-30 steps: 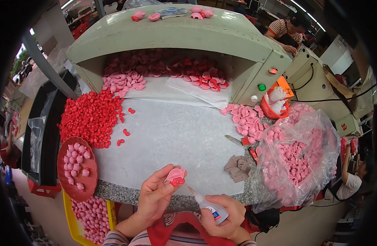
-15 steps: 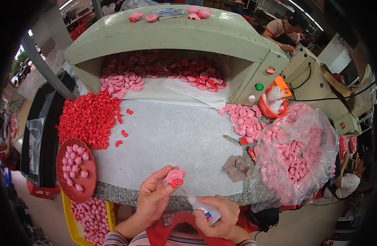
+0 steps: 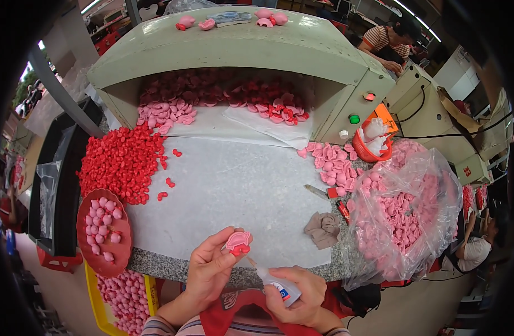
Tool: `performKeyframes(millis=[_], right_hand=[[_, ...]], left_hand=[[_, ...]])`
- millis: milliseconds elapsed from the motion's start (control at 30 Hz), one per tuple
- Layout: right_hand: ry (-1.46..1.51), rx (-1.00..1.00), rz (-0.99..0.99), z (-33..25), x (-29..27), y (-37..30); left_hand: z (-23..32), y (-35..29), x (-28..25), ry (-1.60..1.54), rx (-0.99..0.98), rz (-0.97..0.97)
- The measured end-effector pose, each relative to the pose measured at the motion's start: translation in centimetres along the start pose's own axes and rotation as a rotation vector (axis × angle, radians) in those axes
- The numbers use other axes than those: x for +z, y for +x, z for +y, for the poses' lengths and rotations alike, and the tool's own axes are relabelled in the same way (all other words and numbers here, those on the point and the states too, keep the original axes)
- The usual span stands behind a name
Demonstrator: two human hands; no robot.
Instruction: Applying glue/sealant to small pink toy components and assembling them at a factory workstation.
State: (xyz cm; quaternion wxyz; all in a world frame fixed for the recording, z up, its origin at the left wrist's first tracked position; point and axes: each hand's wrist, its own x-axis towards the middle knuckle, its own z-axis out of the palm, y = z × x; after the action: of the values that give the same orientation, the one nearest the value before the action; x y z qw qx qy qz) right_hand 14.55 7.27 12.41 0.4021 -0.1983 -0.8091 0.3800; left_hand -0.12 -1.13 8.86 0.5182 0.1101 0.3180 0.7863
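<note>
Between the thumb and fingers of my left hand (image 3: 212, 263) is a small pink plastic shell piece (image 3: 238, 239), its hollow side showing, with a red bow-shaped piece (image 3: 240, 250) at its lower edge. My right hand (image 3: 299, 294) is wrapped round a translucent glue bottle (image 3: 283, 288) with a narrow tip. That tip points up and left, close below the red bow; whether it touches cannot be made out. Both hands are over the near edge of the white paper sheet (image 3: 223, 190).
A heap of red bow pieces (image 3: 122, 162) lies left, above a red dish (image 3: 125, 246) of pink parts. Right are loose pink shells (image 3: 335, 165), a knife (image 3: 315, 191), a crumpled cloth (image 3: 322, 229) and a plastic bag (image 3: 357, 252). Behind stands a pale green metal housing (image 3: 229, 47).
</note>
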Motion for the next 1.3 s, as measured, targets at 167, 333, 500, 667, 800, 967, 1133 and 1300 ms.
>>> performKeyframes(millis=[167, 333, 500, 667, 800, 967, 1133, 1300], right_hand=[[0.163, 0.28, 0.042, 0.3, -0.7, 0.2], [0.76, 0.709, 0.157, 8.9, -0.8, 2.9], [-0.096, 0.634, 0.202, 23.0, -1.0, 9.7], [-0.859, 0.4, 0.121, 23.5, 1.5, 14.0], [-0.895, 0.383, 0.13, 22.0, 1.6, 13.0], [-0.642, 0.257, 0.068, 16.9, 2.3, 6.8], [-0.58, 0.307, -0.059, 16.2, 2.1, 5.0], [-0.618, 0.297, -0.078, 16.2, 2.8, 4.6]], left_hand=[[-0.1, 0.3, 0.0, 0.004, -0.007, 0.026], [0.2, 0.6, -1.2, -0.161, -0.153, 0.124], [-0.2, 0.6, -1.5, -0.295, -0.283, 0.156], [0.1, 0.1, -1.5, -0.25, -0.258, 0.172], [0.4, 0.3, -2.3, -0.254, -0.246, 0.181], [0.4, 1.2, -2.9, -0.279, -0.251, 0.186], [0.2, 2.3, -1.7, -0.257, -0.317, 0.1], [0.2, 1.7, -1.9, -0.216, -0.259, 0.062]])
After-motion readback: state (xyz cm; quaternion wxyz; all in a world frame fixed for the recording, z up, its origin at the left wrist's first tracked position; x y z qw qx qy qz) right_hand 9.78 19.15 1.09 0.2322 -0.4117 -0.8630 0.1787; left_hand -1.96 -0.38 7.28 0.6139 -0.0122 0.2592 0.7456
